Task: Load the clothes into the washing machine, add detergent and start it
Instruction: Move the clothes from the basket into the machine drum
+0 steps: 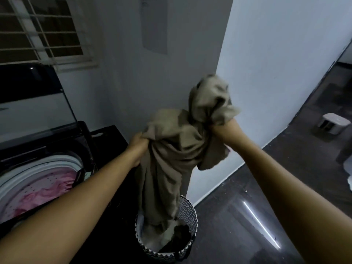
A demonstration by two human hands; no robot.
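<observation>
Two bare forearms reach forward from the camera's lower corners and meet a long olive-brown cloth garment (171, 149), held up directly above a round fabric laundry basket with a black-and-white zigzag pattern (187, 208). The left hand (138, 143) grips a bunched fold on the garment's left edge, fingers curled into the cloth. The right hand (222, 130), higher and further right of the basket, is clenched around a thick wad of the same garment, whose top end flops over the fist. The garment hangs in a twisted column, and its lower end dips inside the basket's rim, touching a pale piece of laundry (167, 233) and a dark piece (180, 237) that lie in the basket.

Left of the basket stands a black top-loading washing machine (106, 136), just beside it. Its glossy dark lid (28, 88) is raised and leans back. Inside the white ring of the drum opening (47, 164) lies crumpled pink clothing (47, 189), partly hidden by the left forearm.

Behind the basket rises a white wall corner (276, 63). Above the machine, up and left of the basket, a window with white grille bars (38, 25) shows darkness outside. Right of the basket stretches a dark polished floor (238, 216) that carries a bright streak of reflected light. Well apart from the basket, to the far right, a small white box-like object (332, 123) sits on that floor; its kind cannot be made out.
</observation>
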